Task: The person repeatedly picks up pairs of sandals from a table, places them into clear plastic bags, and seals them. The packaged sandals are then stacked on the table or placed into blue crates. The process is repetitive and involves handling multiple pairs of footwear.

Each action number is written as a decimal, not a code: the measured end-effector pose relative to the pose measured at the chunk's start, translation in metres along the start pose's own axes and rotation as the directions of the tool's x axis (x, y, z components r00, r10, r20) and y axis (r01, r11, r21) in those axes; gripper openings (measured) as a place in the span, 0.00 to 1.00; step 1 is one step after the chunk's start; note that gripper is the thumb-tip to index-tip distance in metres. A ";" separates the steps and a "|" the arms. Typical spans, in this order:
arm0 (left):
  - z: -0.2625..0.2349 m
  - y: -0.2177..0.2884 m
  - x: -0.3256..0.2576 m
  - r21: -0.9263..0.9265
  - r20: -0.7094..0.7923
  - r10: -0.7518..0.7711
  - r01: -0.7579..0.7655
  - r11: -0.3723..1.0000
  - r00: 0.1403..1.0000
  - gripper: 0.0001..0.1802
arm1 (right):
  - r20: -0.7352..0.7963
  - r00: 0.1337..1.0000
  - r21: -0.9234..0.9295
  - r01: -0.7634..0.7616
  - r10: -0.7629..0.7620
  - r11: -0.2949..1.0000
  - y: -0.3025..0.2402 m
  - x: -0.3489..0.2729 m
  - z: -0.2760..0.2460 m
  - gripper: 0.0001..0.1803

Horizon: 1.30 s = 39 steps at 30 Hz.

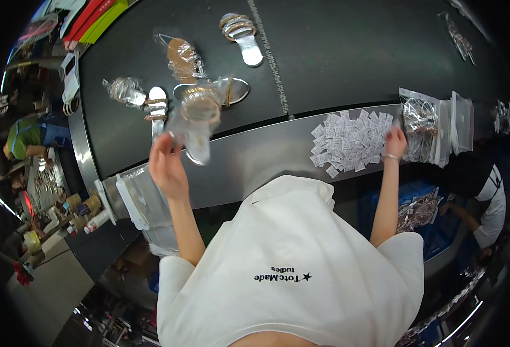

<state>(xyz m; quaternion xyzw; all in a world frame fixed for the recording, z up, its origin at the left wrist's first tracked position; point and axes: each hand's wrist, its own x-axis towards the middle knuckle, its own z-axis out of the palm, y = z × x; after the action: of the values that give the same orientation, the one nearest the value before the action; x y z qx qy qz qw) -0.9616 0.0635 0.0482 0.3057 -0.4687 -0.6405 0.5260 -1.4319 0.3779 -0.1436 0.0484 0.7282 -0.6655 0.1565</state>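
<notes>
My left hand point(167, 168) is at the near edge of the dark belt, its fingers half curled and apart. Just beyond its fingertips, a silver sandal in clear plastic point(201, 113) is smeared by motion; whether they touch I cannot tell. Around it are a bare silver sandal point(157, 104), a bagged sandal with its tan sole showing point(181, 53) and another bagged sandal point(126, 91). At the right end of a heap of small white printed labels point(350, 140), my right hand point(396, 143) has its fingers pinched together. Anything between those blurred fingertips is too small to make out.
Another silver sandal point(244, 40) lies farther back on the belt point(347, 52). Upright bagged sandals point(421, 124) stand right of the labels on the metal ledge point(255, 156). Plastic bags point(142, 196) hang at left. A co-worker point(486, 196) is at the right.
</notes>
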 end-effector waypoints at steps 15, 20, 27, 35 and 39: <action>-0.070 -0.082 -0.110 0.760 -0.178 -0.535 0.461 0.458 0.826 0.45 | 0.404 0.906 -0.848 0.422 -0.126 0.319 0.040 -0.067 0.475 0.29; -0.050 -0.134 -0.096 0.803 -0.032 -0.363 0.241 0.546 0.931 0.41 | 0.694 0.646 -0.672 0.426 0.316 0.605 0.034 -0.030 0.459 0.26; -0.077 -0.185 -0.120 0.466 -0.353 -0.114 0.280 0.839 0.929 0.32 | 0.817 0.533 -0.205 -0.085 0.218 0.975 -0.006 -0.172 0.338 0.20; -0.056 -0.118 -0.089 -0.235 -0.695 -0.252 0.119 0.965 0.674 0.28 | 0.944 0.204 -0.312 0.294 0.260 0.903 0.036 -0.345 0.259 0.29; -0.118 -0.061 -0.105 -0.463 -0.356 -0.275 0.088 0.882 0.893 0.27 | 0.962 0.113 -0.256 0.053 0.249 0.965 0.031 -0.387 0.281 0.30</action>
<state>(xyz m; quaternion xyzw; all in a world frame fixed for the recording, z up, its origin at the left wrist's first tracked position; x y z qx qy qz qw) -0.8537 0.1314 -0.0632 0.3519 -0.1611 -0.6972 0.6034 -1.0110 0.1584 -0.0780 -0.3750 0.5057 -0.4291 0.6477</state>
